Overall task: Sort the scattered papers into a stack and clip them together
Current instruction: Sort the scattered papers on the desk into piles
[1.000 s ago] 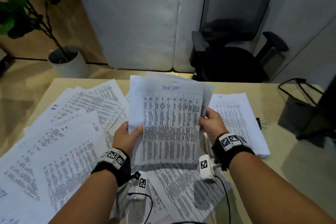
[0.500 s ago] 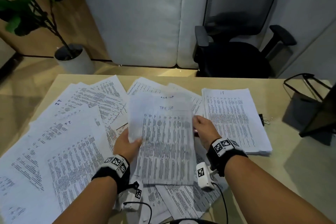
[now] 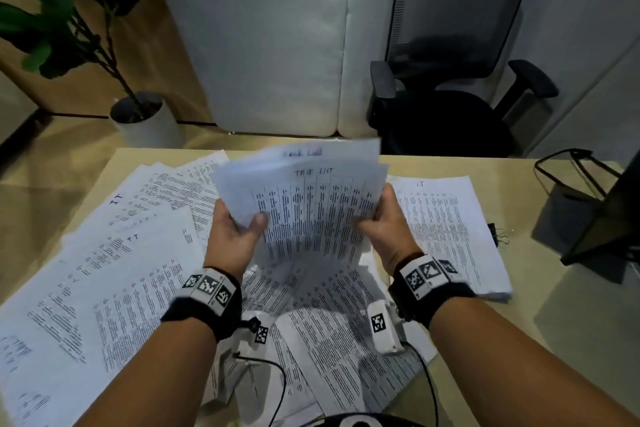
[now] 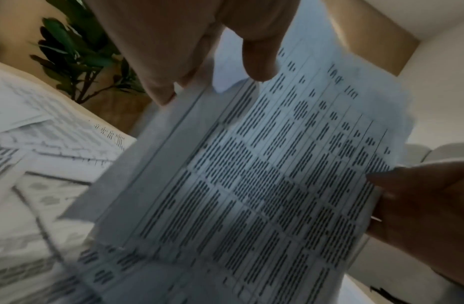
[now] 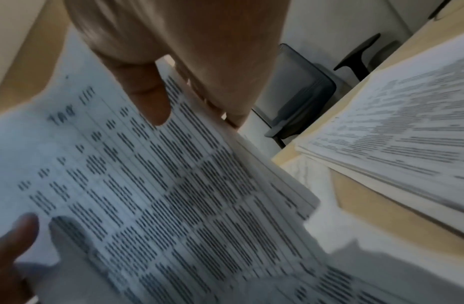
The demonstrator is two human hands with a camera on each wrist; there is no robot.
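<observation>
Both hands hold a bundle of printed sheets (image 3: 311, 211) upright over the table's middle, its top page headed with handwriting above a table of text. My left hand (image 3: 239, 229) grips the bundle's left edge, thumb on the front page. My right hand (image 3: 377, 222) grips the right edge the same way. The left wrist view shows the bundle (image 4: 264, 174) with my left thumb on it; the right wrist view shows the pages (image 5: 147, 185) fanned at their edge. Loose sheets (image 3: 114, 274) cover the left of the table. A neat stack (image 3: 446, 229) lies at the right, with a black binder clip (image 3: 496, 236) beside it.
More sheets (image 3: 332, 340) lie under my wrists near the front edge. A dark screen (image 3: 609, 218) and a wire stand (image 3: 571, 170) occupy the table's right side. Beyond the table are a black office chair (image 3: 446, 90) and a potted plant (image 3: 138, 114).
The bundle dropped toward the table half a second ago and is now raised upright again, higher and farther from me. Both hands kept their grip on its side edges.
</observation>
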